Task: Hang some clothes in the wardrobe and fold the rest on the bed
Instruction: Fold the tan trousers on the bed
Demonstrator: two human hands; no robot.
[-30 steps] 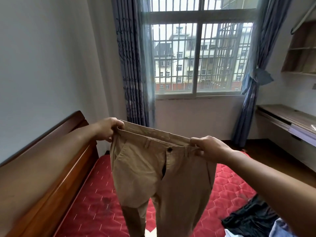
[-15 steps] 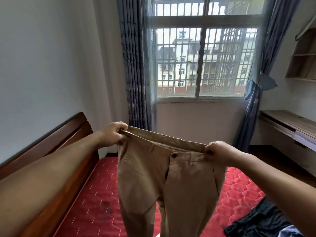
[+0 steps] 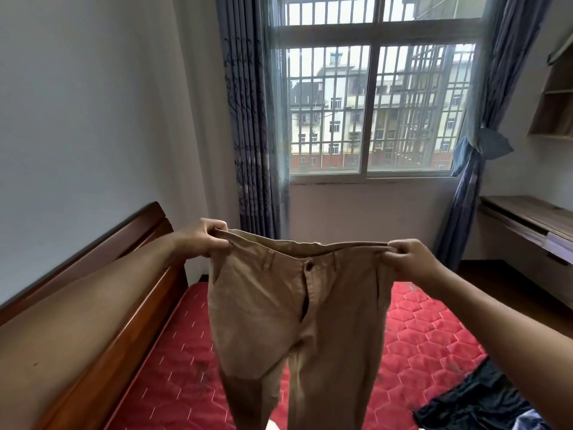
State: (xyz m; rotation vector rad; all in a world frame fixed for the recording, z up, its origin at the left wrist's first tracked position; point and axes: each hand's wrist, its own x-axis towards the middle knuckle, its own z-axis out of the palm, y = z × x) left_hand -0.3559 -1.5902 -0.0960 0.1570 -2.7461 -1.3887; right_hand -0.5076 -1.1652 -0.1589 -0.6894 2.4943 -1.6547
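The tan trousers (image 3: 294,308) are hanging above the red mattress (image 3: 434,339), front side facing the camera, with the waistband stretched between both hands. The left hand (image 3: 201,240) is gripping the left end of the waistband, fingers curled on the fabric. The right hand (image 3: 409,259) is pinching the right end likewise. A dark garment (image 3: 474,401) is lying on the mattress at lower right. A wooden headboard (image 3: 130,274) is running along the left.

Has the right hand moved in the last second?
Yes. Measured against the window sill, the right hand has risen slightly, levelling the waistband of the trousers.
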